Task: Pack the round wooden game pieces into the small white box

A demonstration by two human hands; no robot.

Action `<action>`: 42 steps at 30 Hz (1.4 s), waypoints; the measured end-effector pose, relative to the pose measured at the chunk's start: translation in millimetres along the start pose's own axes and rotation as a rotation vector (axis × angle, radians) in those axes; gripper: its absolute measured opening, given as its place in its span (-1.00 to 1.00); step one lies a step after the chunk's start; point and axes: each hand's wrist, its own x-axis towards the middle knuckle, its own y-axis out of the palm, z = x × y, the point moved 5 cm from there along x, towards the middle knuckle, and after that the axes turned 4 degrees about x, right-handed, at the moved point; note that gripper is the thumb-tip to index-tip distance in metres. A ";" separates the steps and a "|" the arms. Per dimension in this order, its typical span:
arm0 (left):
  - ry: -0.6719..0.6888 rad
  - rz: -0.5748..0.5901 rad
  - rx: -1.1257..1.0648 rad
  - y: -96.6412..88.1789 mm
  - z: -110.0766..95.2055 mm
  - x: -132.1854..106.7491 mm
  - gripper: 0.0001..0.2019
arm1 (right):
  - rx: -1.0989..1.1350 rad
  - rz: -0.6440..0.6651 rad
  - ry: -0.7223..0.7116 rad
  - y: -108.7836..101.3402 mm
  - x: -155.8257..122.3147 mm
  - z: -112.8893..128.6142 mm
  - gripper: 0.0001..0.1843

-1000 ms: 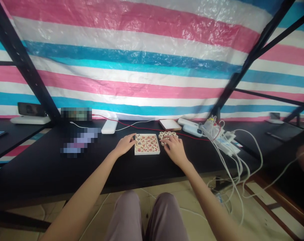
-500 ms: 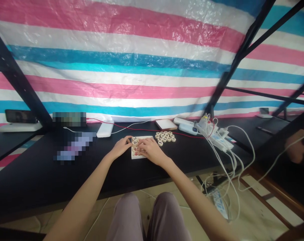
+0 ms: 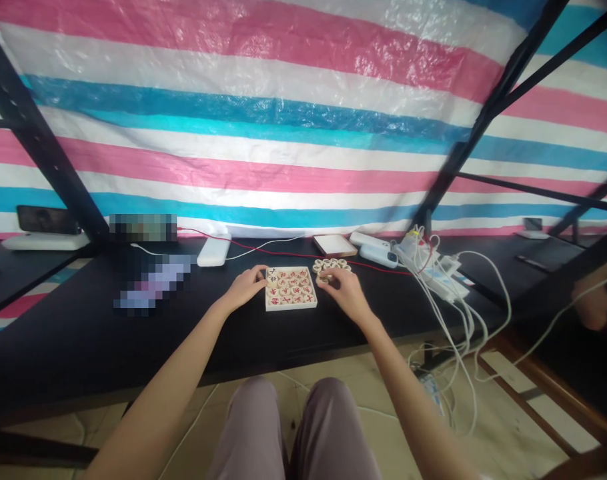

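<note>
A shallow white square box [image 3: 291, 307] stands on the black desk, filled with rows of round Chinese chess pieces [image 3: 285, 291]. Most bear red characters; those at its upper left are marked in black. My left hand [image 3: 246, 289] holds the box by its left side, thumb and forefinger against the upper left corner. To the right, my right hand [image 3: 347, 293] is closed in a pinch on a Chinese chess piece [image 3: 323, 279], at the near edge of a cluster of loose pieces [image 3: 332, 265]. The hand covers part of that cluster.
Behind the loose pieces lies a brown-edged white box lid [image 3: 335, 245], beside pale blue and white devices [image 3: 378, 255]. A white power bank [image 3: 214, 250] is at the back left. Power strips with tangled cables [image 3: 436, 270] stand on the right. Another person's hand [image 3: 598, 297] shows far right.
My right hand has moved from over the box to the loose pieces on the right and pinches one. The box's contents are uncovered. My left hand has stayed at the box's left side.
</note>
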 end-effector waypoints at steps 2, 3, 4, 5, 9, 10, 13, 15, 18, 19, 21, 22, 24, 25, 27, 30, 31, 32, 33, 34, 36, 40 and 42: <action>0.001 0.000 0.012 0.0 0.1 0.1 -0.59 | -0.066 -0.015 0.052 -11.3 -7.6 -17.7 -0.85; 0.002 -0.001 0.016 0.0 0.0 0.2 -0.59 | -0.092 -0.006 0.065 -14.8 -10.8 -24.2 -0.87; 0.003 -0.001 0.017 0.0 0.0 0.4 -0.59 | -0.113 0.009 0.070 -16.8 -13.4 -29.0 -0.88; 0.004 0.000 0.016 0.1 0.0 0.6 -0.60 | -0.126 0.028 0.068 -17.4 -15.2 -32.3 -0.90; 0.010 0.001 0.006 0.0 -0.5 0.2 -0.61 | -0.116 0.072 0.026 -12.3 -16.2 -37.7 -0.90; 0.011 0.000 0.004 -0.1 -0.8 -0.3 -0.61 | -0.121 0.067 0.017 -11.0 -15.8 -38.8 -0.88; 0.000 0.000 0.001 -0.5 -1.7 -2.2 -0.60 | -0.184 0.032 0.010 -10.0 -15.8 -42.3 -0.83; -0.004 0.000 -0.005 -1.1 -2.4 -3.1 -0.60 | -0.242 0.024 0.009 -10.6 -16.4 -41.6 -0.81; -0.006 0.001 -0.018 -2.2 -2.7 -3.1 -0.59 | -0.317 -0.006 0.012 -11.9 -13.7 -29.5 -0.79; -0.007 0.005 -0.024 -2.4 -2.3 -2.8 -0.59 | -0.324 -0.027 0.012 -11.4 -10.9 -21.9 -0.79; -0.007 0.017 -0.042 -2.5 -1.1 -2.0 -0.59 | -0.303 -0.045 -0.013 -4.9 -2.1 -1.2 -0.77; -0.004 0.023 -0.055 -2.3 -0.5 -1.6 -0.59 | -0.288 -0.020 -0.049 2.3 3.7 11.3 -0.76; 0.009 0.033 -0.078 -1.8 0.5 -1.4 -0.59 | -0.286 0.104 -0.156 23.5 15.7 37.3 -0.74; 0.015 0.033 -0.083 -1.6 0.9 -1.4 -0.60 | -0.312 0.176 -0.205 35.3 21.0 48.6 -0.74; 0.024 0.028 -0.083 -1.3 1.6 -1.8 -0.61 | -0.397 0.296 -0.261 56.7 29.1 64.2 -0.75; 0.025 0.016 -0.075 -1.5 1.8 -2.5 -0.63 | -0.522 0.360 -0.280 76.6 34.1 71.7 -0.80; 0.024 0.013 -0.075 -1.6 1.4 -2.6 -0.63 | -0.543 0.351 -0.277 79.8 34.3 71.3 -0.80; 0.026 0.012 -0.076 -1.8 0.8 -2.6 -0.63 | -0.551 0.332 -0.269 81.7 34.3 70.0 -0.81; 0.028 0.013 -0.077 -2.0 0.1 -2.6 -0.63 | -0.546 0.311 -0.255 82.9 34.2 68.2 -0.81; 0.030 0.014 -0.077 -2.2 -0.6 -2.5 -0.63 | -0.533 0.293 -0.236 84.1 34.5 66.2 -0.82; 0.031 0.022 -0.074 -2.4 -1.3 -2.2 -0.64 | -0.497 0.272 -0.192 87.3 36.7 62.9 -0.80; 0.029 0.027 -0.057 -2.2 -0.1 -1.0 -0.63 | -0.455 0.280 -0.159 93.3 42.8 63.9 -0.76; 0.031 0.028 -0.049 -1.6 0.7 -0.4 -0.62 | -0.433 0.249 -0.141 86.1 41.6 63.3 -0.75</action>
